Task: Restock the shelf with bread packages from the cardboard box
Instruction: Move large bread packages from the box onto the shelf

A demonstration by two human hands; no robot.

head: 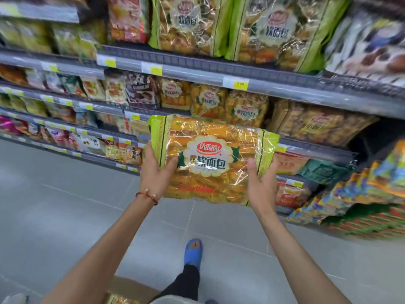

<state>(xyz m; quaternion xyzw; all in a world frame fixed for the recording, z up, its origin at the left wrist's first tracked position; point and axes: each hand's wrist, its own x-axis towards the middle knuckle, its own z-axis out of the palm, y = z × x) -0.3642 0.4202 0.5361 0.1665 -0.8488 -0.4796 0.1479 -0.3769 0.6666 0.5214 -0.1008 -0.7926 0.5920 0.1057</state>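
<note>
I hold a bread package [210,150], clear with green edges and golden rolls inside, in front of the shelves at chest height. My left hand [156,172] grips its left edge, thumb on the front. My right hand [262,179] grips its right side the same way. The package is level and faces me. Behind it on the shelf [306,93] stand matching bread packages [245,110] in a row. The cardboard box [129,289] sits on the floor by my legs, with another package [119,300] showing inside.
Larger green bread bags [192,25] fill the shelf above. A dark gap [368,137] opens at the right end of the bread row. Colourful stacked packs [359,194] jut out at lower right. Grey tiled floor [65,205] lies left; my foot in a blue sandal [193,251] stands below.
</note>
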